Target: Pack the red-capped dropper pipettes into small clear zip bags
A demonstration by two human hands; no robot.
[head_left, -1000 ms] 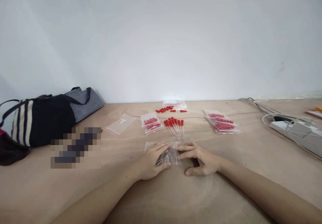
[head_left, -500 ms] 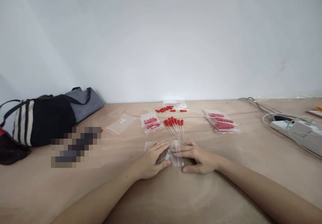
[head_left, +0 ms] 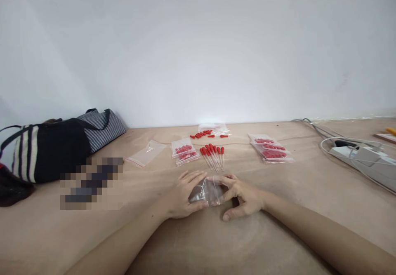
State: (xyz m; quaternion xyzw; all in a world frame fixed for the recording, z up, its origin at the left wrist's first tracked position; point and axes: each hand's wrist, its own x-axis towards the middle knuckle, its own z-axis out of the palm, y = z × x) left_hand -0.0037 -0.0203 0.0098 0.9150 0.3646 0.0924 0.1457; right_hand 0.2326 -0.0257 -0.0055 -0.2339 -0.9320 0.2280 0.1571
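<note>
- Clear plastic bag (head_left: pixel 214 192), head view: on the tabletop (head_left: pixel 198 246) at near centre, between and beneath the two hands. Long axis runs roughly left to right; a pale strip crosses its right part.
- Left hand (head_left: pixel 185 193): laid over the bag's left part, palm down, fingers extended forward, thumb spread to the right; not closed around anything.
- Right hand (head_left: pixel 243 196): fingers slightly bent and parted, fingertips on the bag's right part, thumb well apart from them; loosely open.
- Droppers (head_left: pixel 213 156), a fan just beyond the bag: red bulbs at the far end, thin stems pointing back toward the person and drawing together.
- Left pair of bags (head_left: pixel 186 154), overlapping, red contents, beside the droppers.
- Right group of bags (head_left: pixel 271 153), overlapping, red contents, well apart from the droppers.
- Flat bag (head_left: pixel 147 153), long axis slanting from near left to far right.
- Loose red bulbs (head_left: pixel 201 134), behind the droppers; clear bags (head_left: pixel 213 127) near the wall.
- Obscured: the bag's left end, under the left hand; its right edge, partly behind fingers; its exact outline, blurred by transparency. Stem count uncertain where they overlap. One object (head_left: pixel 93 182) at left, pixelated, unidentifiable.
- Cut off: striped dark bag (head_left: pixel 62 147) at left; power strip (head_left: pixel 366 163) at right.
</note>
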